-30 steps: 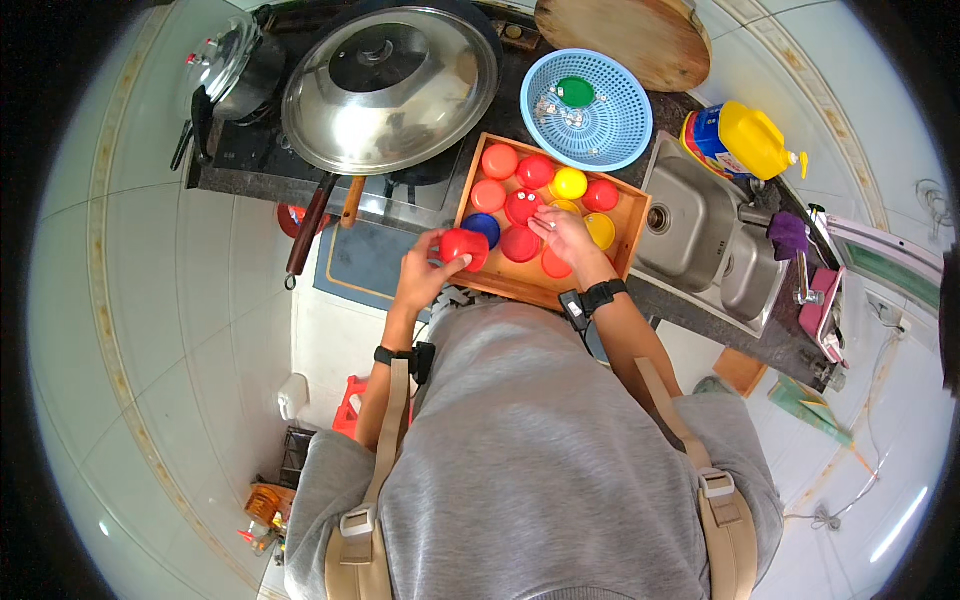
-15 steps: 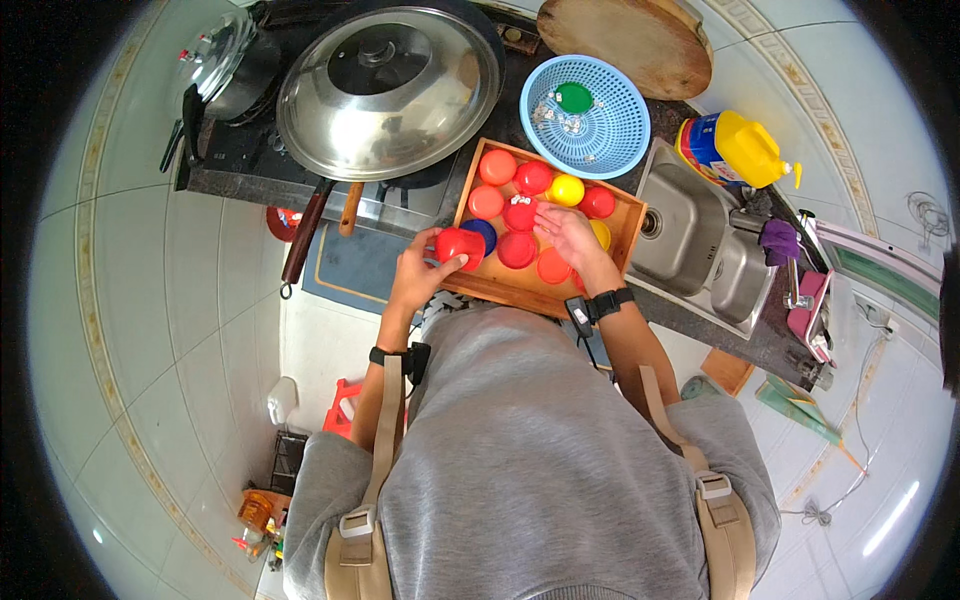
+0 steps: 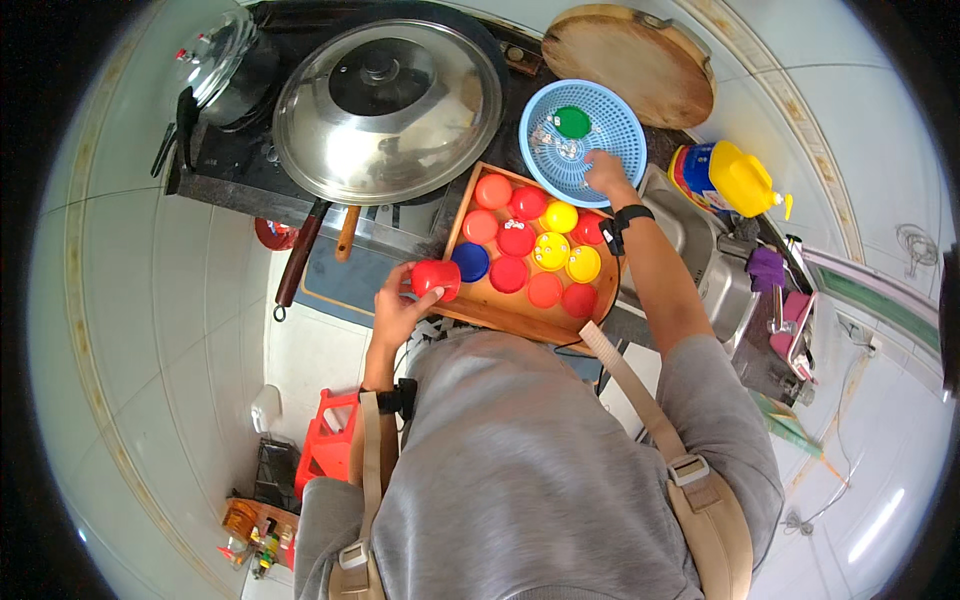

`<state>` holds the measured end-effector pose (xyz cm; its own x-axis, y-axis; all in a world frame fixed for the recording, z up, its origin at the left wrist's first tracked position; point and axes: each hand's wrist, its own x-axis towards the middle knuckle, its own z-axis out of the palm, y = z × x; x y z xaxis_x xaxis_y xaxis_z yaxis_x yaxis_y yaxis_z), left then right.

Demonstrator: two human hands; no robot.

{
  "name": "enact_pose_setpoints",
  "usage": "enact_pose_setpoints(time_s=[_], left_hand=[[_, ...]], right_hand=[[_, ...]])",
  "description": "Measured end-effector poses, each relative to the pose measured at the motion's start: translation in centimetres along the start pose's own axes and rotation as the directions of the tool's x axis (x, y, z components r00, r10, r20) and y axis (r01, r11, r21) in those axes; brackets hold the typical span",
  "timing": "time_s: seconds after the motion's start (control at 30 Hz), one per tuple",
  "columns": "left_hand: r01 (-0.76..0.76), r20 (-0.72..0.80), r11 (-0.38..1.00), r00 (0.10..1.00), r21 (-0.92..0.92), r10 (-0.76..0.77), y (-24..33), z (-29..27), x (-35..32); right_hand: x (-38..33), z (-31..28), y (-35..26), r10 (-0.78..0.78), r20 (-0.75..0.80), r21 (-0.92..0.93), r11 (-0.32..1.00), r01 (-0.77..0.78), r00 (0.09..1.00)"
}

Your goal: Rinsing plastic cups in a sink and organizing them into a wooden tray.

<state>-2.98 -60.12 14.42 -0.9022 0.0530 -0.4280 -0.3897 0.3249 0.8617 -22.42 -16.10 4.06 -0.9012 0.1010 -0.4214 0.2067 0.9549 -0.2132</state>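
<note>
Left hand (image 3: 398,312) gripping red cup (image 3: 436,278), right hand (image 3: 607,174) in blue basket (image 3: 582,140)

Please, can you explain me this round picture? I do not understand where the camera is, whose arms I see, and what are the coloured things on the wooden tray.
The camera sits on a person's head and looks straight down through a very wide lens, so the picture is round and straight edges bend. The grey shape below is the person's own upper body.

The left hand holds a red cup at the near edge of a wooden tray. On the tray stand more cups in red, orange, yellow and blue. The right hand reaches into a blue basket that holds a green cup; whether its grip closes on anything is unclear.

Around them are a large metal lid, a round wooden board, a sink and a yellow bottle.
</note>
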Motion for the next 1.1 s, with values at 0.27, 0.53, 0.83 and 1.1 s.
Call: enact_pose_setpoints(time_s=[0.27,0.53,0.83,1.1], left_hand=[[0.033,-0.132,0.998,0.990,-0.049,-0.039,-2.3,-1.3,-1.5],[0.037,-0.040,0.999,0.999,0.000,-0.037,0.3,0.0,0.3],[-0.036,0.056,0.997,0.998,0.062,0.032,1.0,1.8,1.8],[-0.094,0.203,0.983,0.977,0.155,0.061,2.6,5.2,2.8]], right_hand=[[0.2,1.1,-3.2,0.113,0.094,-0.159,0.982,-0.098,0.989],[-0.4,1.1,-2.0,-0.063,0.228,-0.163,0.981,0.101,0.972],[-11.3,-4.0,-7.7,-0.023,-0.365,0.517,0.826,0.223,0.931],[-17.4,5.4,-10.5,-0.076,-0.122,0.741,0.657,0.142,0.990]])
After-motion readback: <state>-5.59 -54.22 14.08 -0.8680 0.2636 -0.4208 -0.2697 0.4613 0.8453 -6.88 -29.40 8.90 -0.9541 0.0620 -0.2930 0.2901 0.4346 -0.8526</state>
